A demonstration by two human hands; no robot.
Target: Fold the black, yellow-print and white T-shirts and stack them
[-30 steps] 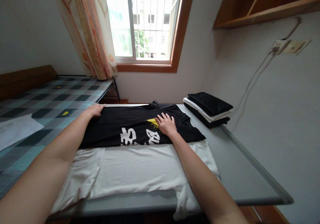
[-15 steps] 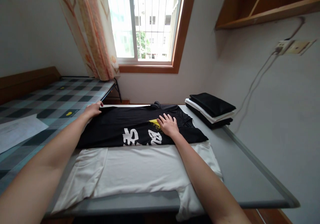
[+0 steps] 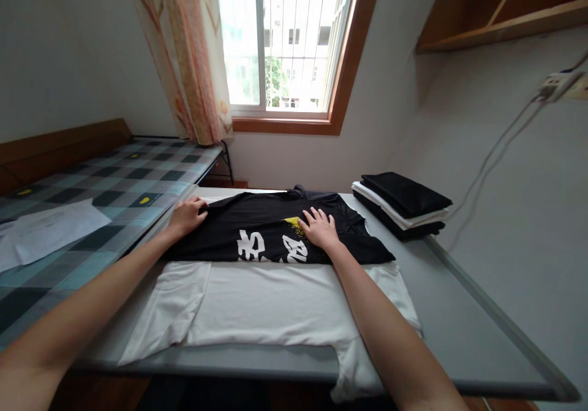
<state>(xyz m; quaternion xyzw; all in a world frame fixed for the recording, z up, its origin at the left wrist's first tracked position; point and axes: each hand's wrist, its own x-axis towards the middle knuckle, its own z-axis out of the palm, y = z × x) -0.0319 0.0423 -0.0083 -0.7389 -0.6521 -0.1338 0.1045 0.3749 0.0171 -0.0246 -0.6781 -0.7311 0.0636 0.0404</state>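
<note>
A black shirt [image 3: 229, 215] with white lettering and a yellow patch lies on the table, part folded over. My left hand [image 3: 187, 215] has its fingers closed on the shirt's left end. On the yellow patch, my right hand [image 3: 319, 228] rests flat with its fingers spread. Nearer to me lies a white shirt [image 3: 271, 307], its lower right sleeve hanging over the table's front edge. Its upper part is hidden under the black shirt.
A stack of folded black and white clothes [image 3: 402, 199] sits at the table's back right. The grey table [image 3: 468, 319] adjoins a checkered bed [image 3: 105, 178] holding papers [image 3: 55, 230]. A shelf [image 3: 500, 28] juts out at the upper right.
My left hand has closed on the black shirt's left end and drawn it slightly inward, lifting the back edge. My right hand stays on the yellow patch. The view has shifted left.
</note>
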